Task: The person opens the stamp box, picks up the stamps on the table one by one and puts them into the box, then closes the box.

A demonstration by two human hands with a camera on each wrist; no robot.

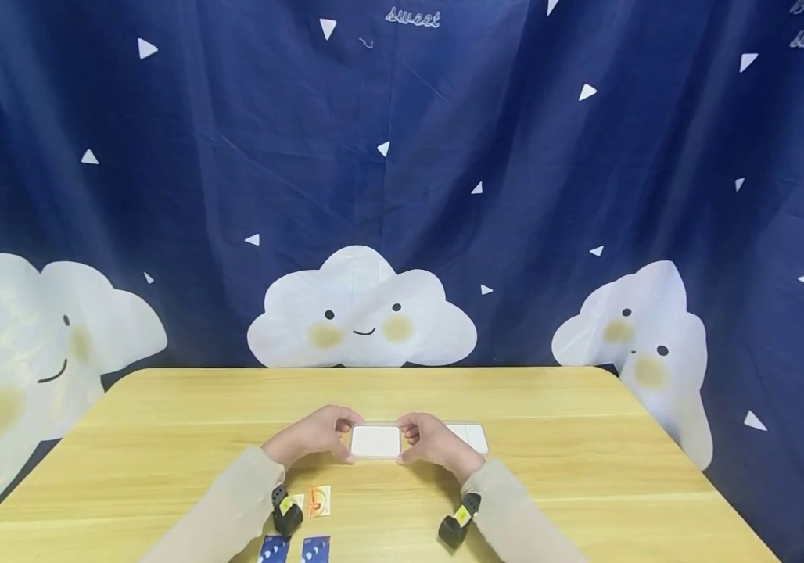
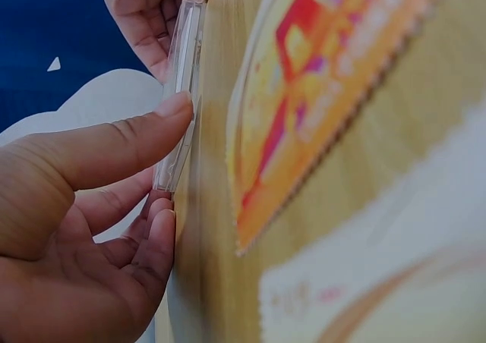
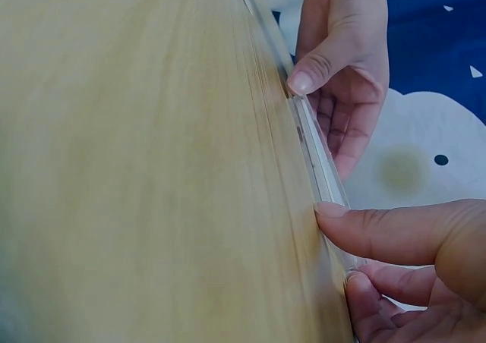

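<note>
In the head view a flat, clear plastic case (image 1: 376, 442) with a white inside lies between both hands, low over the table's middle. My left hand (image 1: 316, 434) grips its left end between thumb and fingers. At the opposite end, my right hand (image 1: 436, 441) pinches the case the same way. Both wrist views show the case (image 2: 182, 92) edge-on, close to the wooden surface, with thumbs along its near side and fingers behind. Just past my right hand lies a second clear case with white inside (image 1: 474, 438), partly hidden by that hand.
Near my left wrist lie an orange stamp-like card (image 1: 320, 501) with serrated edges and another card (image 1: 299, 501), mostly covered by the wrist camera. Two dark blue cards (image 1: 315, 549) (image 1: 274, 549) sit at the near edge of view. A blue cloud-print curtain (image 1: 444, 195) hangs behind the table (image 1: 585, 469).
</note>
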